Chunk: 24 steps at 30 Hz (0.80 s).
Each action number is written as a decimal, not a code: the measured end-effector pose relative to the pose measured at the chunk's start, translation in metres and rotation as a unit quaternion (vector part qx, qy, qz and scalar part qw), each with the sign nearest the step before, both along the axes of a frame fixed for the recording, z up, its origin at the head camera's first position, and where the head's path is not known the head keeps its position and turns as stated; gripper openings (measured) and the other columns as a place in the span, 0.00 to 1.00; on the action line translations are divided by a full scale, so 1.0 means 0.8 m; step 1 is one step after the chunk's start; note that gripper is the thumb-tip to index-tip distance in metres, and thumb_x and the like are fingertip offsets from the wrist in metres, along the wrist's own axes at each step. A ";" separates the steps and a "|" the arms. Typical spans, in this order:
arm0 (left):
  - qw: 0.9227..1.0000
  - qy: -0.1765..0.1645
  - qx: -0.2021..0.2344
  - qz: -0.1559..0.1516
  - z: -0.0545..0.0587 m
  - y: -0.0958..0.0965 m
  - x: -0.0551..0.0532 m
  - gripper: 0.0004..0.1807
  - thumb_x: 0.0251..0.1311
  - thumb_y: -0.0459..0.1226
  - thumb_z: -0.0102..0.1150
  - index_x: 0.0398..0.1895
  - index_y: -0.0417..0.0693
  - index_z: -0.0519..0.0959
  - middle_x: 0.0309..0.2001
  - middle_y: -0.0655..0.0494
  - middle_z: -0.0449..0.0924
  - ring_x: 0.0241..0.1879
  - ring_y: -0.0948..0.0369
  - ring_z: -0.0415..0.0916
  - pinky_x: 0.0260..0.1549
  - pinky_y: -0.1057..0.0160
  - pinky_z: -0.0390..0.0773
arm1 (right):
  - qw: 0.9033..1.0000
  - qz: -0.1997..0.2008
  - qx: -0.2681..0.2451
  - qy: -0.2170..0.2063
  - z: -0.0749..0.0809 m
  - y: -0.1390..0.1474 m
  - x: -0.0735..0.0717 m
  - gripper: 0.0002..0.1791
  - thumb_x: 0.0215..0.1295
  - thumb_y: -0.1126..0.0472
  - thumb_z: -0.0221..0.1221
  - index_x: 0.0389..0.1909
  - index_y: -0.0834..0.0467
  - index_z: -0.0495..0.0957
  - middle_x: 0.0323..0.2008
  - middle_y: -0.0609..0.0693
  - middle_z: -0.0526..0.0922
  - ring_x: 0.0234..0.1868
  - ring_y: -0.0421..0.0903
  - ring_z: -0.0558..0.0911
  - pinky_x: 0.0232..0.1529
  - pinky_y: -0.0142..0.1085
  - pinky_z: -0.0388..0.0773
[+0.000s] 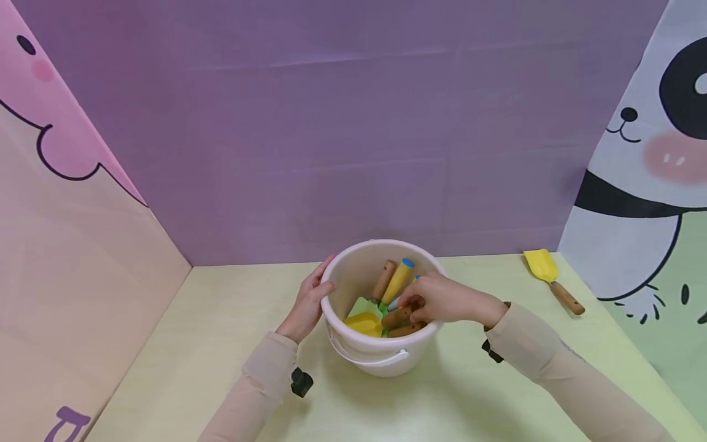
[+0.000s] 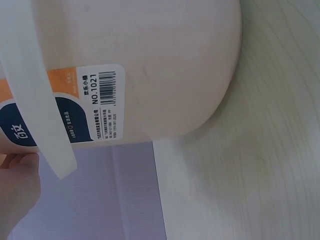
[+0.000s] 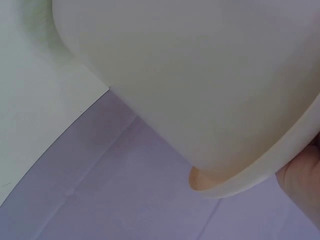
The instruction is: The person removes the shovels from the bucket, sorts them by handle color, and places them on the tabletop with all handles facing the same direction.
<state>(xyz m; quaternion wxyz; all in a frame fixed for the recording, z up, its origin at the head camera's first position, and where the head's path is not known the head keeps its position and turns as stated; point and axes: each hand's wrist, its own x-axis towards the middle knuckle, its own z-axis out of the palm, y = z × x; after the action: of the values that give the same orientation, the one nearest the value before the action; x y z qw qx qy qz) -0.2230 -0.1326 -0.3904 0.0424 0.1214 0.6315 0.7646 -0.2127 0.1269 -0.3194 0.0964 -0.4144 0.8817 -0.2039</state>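
Observation:
A pale pink bucket [image 1: 381,363] with a white handle [image 1: 367,359] stands on the table in front of me. My left hand [image 1: 306,301] grips its left rim, thumb over the edge. Inside lie several toy garden tools: a brown wooden handle [image 1: 383,279], a yellow handle with a blue end [image 1: 396,282], a yellow shovel blade [image 1: 364,323] and a light green blade [image 1: 361,306]. My right hand [image 1: 444,299] reaches in over the right rim, its curled fingers and thumb pinching a wooden tool handle [image 1: 396,318]. Those fingertips are partly hidden among the tools.
A yellow shovel with a wooden handle [image 1: 566,299] lies on the table [image 1: 243,319] at the far right. A purple backdrop [image 1: 375,123] rises behind the bucket. Printed side panels stand left and right, the right one showing a panda [image 1: 624,245].

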 end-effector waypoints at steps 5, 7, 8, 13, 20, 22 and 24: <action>1.000 0.002 -0.001 -0.001 -0.001 0.000 0.000 0.35 0.56 0.28 0.39 0.71 0.42 0.49 0.71 0.46 0.49 0.67 0.48 0.51 0.63 0.46 0.56 | 1.000 -0.004 -0.013 0.020 -0.005 0.000 -0.001 0.12 0.50 0.66 0.64 0.38 0.59 0.83 0.33 0.45 0.84 0.31 0.37 0.75 0.34 0.27 0.73; 1.000 0.004 -0.003 -0.001 -0.002 -0.001 0.000 0.35 0.56 0.28 0.39 0.71 0.42 0.49 0.71 0.46 0.49 0.68 0.48 0.50 0.63 0.46 0.56 | 0.999 -0.003 -0.022 0.026 -0.006 0.000 -0.002 0.12 0.51 0.66 0.64 0.38 0.60 0.83 0.32 0.45 0.84 0.31 0.36 0.74 0.33 0.26 0.73; 1.000 0.004 -0.003 0.000 -0.002 -0.001 0.000 0.35 0.56 0.28 0.39 0.71 0.43 0.50 0.71 0.46 0.48 0.68 0.48 0.50 0.63 0.46 0.56 | 0.999 -0.001 -0.027 0.030 -0.006 0.000 -0.002 0.12 0.51 0.66 0.64 0.38 0.60 0.83 0.32 0.45 0.84 0.30 0.36 0.74 0.32 0.26 0.73; 1.000 0.000 0.001 0.000 -0.002 -0.001 0.000 0.35 0.56 0.28 0.39 0.71 0.43 0.49 0.71 0.46 0.47 0.68 0.47 0.49 0.63 0.46 0.55 | 0.998 0.005 -0.047 0.048 -0.010 -0.002 -0.005 0.11 0.52 0.64 0.64 0.39 0.60 0.83 0.33 0.46 0.85 0.31 0.37 0.77 0.34 0.27 0.75; 1.000 0.005 0.001 -0.002 -0.003 0.000 -0.002 0.35 0.56 0.28 0.39 0.71 0.41 0.48 0.71 0.45 0.47 0.68 0.47 0.49 0.64 0.46 0.54 | 0.996 -0.006 -0.071 0.062 -0.013 -0.005 -0.007 0.11 0.53 0.62 0.64 0.38 0.59 0.83 0.32 0.45 0.84 0.31 0.36 0.78 0.34 0.27 0.76; 1.000 0.003 0.002 0.001 -0.003 0.000 -0.003 0.35 0.56 0.28 0.39 0.71 0.41 0.49 0.71 0.46 0.47 0.68 0.47 0.49 0.64 0.46 0.54 | 0.995 -0.009 -0.075 0.063 -0.014 -0.006 -0.007 0.11 0.52 0.62 0.64 0.38 0.59 0.83 0.32 0.45 0.84 0.29 0.35 0.77 0.33 0.27 0.75; 1.000 0.000 0.004 0.004 -0.003 -0.001 -0.003 0.35 0.56 0.27 0.39 0.71 0.41 0.49 0.71 0.46 0.47 0.68 0.47 0.49 0.63 0.46 0.55 | 0.995 -0.017 -0.077 0.063 -0.016 -0.008 -0.007 0.11 0.52 0.62 0.64 0.37 0.59 0.83 0.31 0.44 0.84 0.27 0.34 0.75 0.32 0.26 0.74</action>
<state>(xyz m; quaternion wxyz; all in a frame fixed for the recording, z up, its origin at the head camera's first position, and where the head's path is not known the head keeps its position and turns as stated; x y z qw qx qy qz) -0.2254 -0.1333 -0.3932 0.0395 0.1190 0.6293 0.7670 -0.2187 0.1202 -0.3320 0.0049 -0.4173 0.8749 -0.2457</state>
